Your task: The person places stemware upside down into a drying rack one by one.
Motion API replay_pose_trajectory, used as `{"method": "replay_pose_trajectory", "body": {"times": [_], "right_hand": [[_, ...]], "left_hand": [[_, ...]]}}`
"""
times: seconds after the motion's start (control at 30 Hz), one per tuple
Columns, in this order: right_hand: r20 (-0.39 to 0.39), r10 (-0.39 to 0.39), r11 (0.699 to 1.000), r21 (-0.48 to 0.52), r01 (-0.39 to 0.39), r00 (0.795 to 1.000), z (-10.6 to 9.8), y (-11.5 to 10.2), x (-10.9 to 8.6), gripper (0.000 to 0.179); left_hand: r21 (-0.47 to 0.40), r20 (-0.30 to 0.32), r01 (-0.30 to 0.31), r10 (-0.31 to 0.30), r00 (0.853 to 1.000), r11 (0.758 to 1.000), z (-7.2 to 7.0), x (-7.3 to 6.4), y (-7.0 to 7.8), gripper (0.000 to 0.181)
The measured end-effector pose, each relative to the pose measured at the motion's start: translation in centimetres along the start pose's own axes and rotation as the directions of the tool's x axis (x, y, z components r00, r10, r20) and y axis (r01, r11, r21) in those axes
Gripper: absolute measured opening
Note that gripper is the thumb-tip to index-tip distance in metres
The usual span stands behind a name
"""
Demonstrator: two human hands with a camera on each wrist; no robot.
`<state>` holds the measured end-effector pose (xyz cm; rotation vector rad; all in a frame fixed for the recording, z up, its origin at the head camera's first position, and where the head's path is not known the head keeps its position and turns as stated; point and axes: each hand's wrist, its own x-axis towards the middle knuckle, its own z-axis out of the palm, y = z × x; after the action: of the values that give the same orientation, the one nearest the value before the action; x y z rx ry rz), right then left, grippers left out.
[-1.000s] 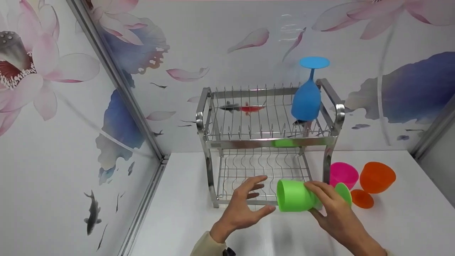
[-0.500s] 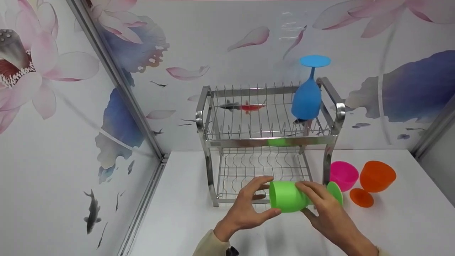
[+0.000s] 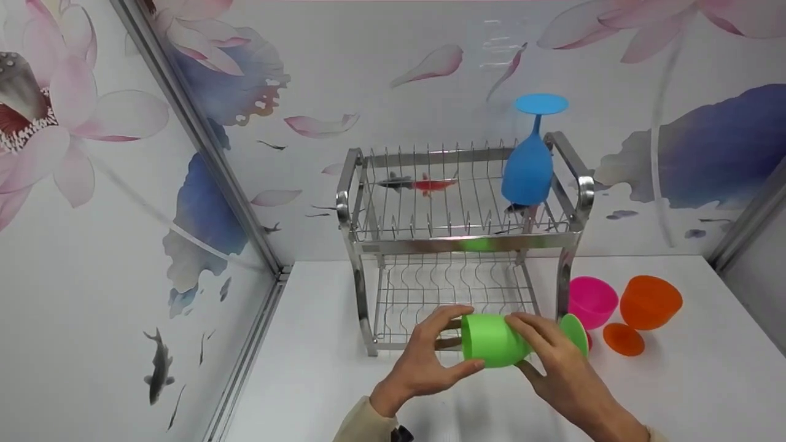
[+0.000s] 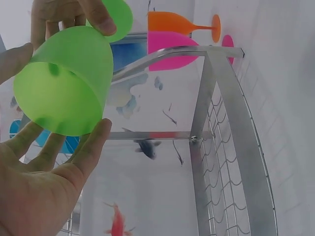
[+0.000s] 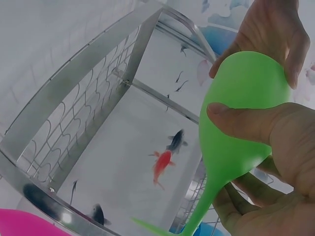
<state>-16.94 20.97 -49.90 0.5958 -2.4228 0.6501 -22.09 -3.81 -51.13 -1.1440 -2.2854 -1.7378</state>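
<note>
The green goblet is pointing mouth-left, base-right, the right hand clamping its bowl and the left hand (thumb nearside) pinching its rim.

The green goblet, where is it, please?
In the head view, the green goblet is low, right of centre, in the right hand, before the rack.

Green goblet now farther left, right hand moves with it. Left hand, apart from it a second ago, now holds its rim end. Green foot now shows clear of orange foot; bit of pink foot peeks out.
</note>
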Motion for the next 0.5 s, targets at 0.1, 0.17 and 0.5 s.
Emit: {"method": "replay_pose_trajectory", "body": {"times": [0.1,0.17,0.5], "right_hand": [[-0.051,-0.034,0.999,-0.01,0.033,0.998,0.0,0.0,-0.3,0.099],[-0.108,-0.07,0.997,0.007,0.071,0.992,0.1,0.0,-0.8,0.093],[-0.268,0.042,0.946,0.32,0.048,0.963,2.9,0.0,-4.0,0.032]], "left_hand": [[-0.008,-0.009,-0.005,0.005,1.0,1.0,-0.1,0.0,-0.1,0.067],[-0.012,-0.017,-0.003,0.003,1.0,1.0,-0.3,-0.1,-0.1,0.065],[-0.056,-0.083,0.065,-0.069,0.994,0.996,-1.0,-0.4,0.2,0.064]]}}
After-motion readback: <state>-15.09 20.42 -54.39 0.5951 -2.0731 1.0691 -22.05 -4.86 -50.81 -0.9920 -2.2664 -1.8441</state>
